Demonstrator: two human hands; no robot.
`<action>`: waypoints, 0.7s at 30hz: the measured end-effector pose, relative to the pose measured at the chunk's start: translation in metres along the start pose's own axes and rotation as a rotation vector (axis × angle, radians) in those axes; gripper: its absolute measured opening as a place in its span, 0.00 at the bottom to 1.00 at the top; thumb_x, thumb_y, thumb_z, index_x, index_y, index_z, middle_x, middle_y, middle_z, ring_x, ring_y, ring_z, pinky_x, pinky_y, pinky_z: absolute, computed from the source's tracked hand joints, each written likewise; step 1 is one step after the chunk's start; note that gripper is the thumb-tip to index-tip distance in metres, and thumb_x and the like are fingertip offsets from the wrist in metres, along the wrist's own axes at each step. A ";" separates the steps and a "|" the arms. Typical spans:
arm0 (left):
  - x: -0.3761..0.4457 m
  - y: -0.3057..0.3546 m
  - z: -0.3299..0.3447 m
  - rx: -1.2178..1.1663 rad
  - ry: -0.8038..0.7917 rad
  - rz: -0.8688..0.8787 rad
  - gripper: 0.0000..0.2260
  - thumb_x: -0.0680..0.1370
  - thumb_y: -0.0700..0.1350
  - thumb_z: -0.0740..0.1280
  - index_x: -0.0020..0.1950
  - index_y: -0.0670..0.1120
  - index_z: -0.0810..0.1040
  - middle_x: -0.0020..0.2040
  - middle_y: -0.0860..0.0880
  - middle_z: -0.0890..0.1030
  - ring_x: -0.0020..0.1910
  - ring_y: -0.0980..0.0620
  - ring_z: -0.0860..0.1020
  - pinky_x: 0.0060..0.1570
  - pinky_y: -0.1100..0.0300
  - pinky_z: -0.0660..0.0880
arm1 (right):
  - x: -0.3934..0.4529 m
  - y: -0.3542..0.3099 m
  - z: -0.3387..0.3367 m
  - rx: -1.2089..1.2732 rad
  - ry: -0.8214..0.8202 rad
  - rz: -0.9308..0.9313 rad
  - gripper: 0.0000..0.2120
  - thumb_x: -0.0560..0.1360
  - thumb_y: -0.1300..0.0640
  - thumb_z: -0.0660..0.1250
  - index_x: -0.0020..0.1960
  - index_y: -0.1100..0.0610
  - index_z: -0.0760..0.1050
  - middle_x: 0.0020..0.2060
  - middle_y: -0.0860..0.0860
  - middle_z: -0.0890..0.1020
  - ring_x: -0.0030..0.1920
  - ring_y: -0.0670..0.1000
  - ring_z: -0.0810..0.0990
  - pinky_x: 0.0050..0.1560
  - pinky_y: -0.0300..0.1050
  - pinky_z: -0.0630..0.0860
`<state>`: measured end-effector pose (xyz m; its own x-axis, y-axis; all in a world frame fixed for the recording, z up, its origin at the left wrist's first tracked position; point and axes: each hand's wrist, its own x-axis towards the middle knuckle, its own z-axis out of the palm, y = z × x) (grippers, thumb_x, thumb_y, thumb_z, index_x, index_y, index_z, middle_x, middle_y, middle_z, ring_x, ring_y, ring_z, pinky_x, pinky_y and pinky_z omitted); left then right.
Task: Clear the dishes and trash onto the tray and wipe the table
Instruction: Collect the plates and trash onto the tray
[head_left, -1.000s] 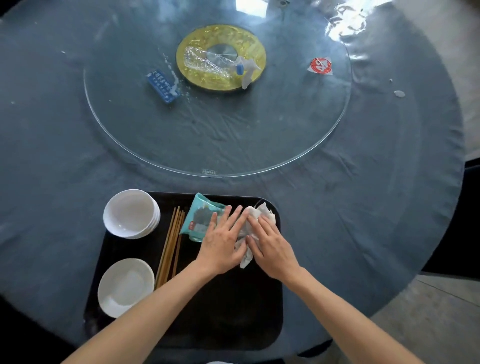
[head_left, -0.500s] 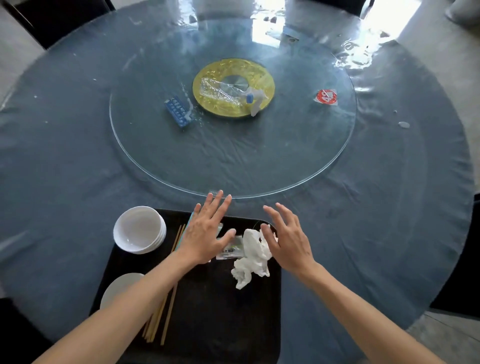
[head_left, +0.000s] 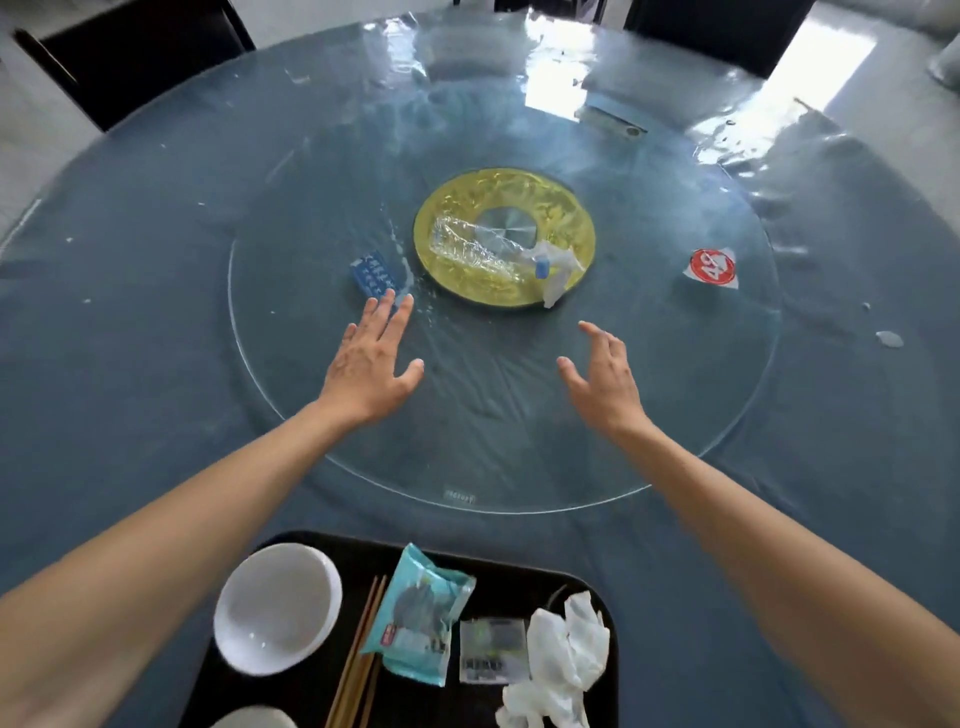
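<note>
Lying nearest the person, a black tray (head_left: 597, 587) on the round table (head_left: 130, 322) carries stacked white bowls (head_left: 278, 608), wooden chopsticks (head_left: 363, 649), a teal wrapper (head_left: 421, 618), a small clear packet (head_left: 491, 649) and crumpled white tissue (head_left: 561, 654), all well behind both hands. Beyond the tray, bare forearms stretch over a glass turntable (head_left: 675, 395). The left hand (head_left: 369, 364) is spread flat with its grip apart, fingers straight, holding nothing; its fingertips (head_left: 387, 304) lie at the near end of a small blue pack (head_left: 375, 271), though contact cannot be confirmed. The right hand (head_left: 602, 374) hovers with its grip apart as well, fingers loosely bent and empty. Just ahead of the hands, between them, a crushed clear plastic bottle (head_left: 472, 247) with a blue cap lies on its side over the turntable's yellow centre disc (head_left: 561, 208), a scrap of white plastic (head_left: 558, 270) beside the cap. Farther right of the right hand, a red-and-white sticker (head_left: 711, 266) rests on the glass. Dark chairs (head_left: 130, 52) stand at the far side.
</note>
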<state>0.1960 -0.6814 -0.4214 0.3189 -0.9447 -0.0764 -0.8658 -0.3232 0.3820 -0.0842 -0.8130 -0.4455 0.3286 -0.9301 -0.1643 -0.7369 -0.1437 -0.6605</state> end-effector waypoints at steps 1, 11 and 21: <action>0.018 -0.003 0.001 0.005 -0.002 0.000 0.37 0.79 0.51 0.64 0.83 0.52 0.47 0.83 0.50 0.46 0.82 0.50 0.44 0.79 0.46 0.49 | 0.021 -0.002 0.000 0.032 0.009 0.038 0.30 0.82 0.49 0.66 0.81 0.51 0.60 0.77 0.57 0.63 0.74 0.57 0.69 0.72 0.53 0.66; 0.193 -0.004 0.032 0.033 -0.019 0.075 0.41 0.76 0.52 0.70 0.82 0.56 0.48 0.83 0.43 0.46 0.81 0.42 0.46 0.77 0.42 0.54 | 0.190 -0.004 0.011 0.061 0.000 0.021 0.41 0.73 0.37 0.73 0.80 0.40 0.58 0.74 0.56 0.66 0.69 0.56 0.74 0.72 0.55 0.70; 0.219 0.004 0.052 -0.502 0.133 -0.110 0.33 0.77 0.46 0.69 0.80 0.50 0.60 0.72 0.42 0.71 0.70 0.48 0.71 0.65 0.60 0.66 | 0.196 -0.005 0.053 0.257 0.090 -0.089 0.23 0.71 0.44 0.79 0.64 0.46 0.81 0.56 0.44 0.83 0.56 0.43 0.80 0.57 0.33 0.74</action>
<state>0.2427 -0.8926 -0.4850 0.4721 -0.8808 -0.0361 -0.5437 -0.3232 0.7745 0.0152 -0.9761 -0.5137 0.3234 -0.9454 -0.0392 -0.5301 -0.1467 -0.8352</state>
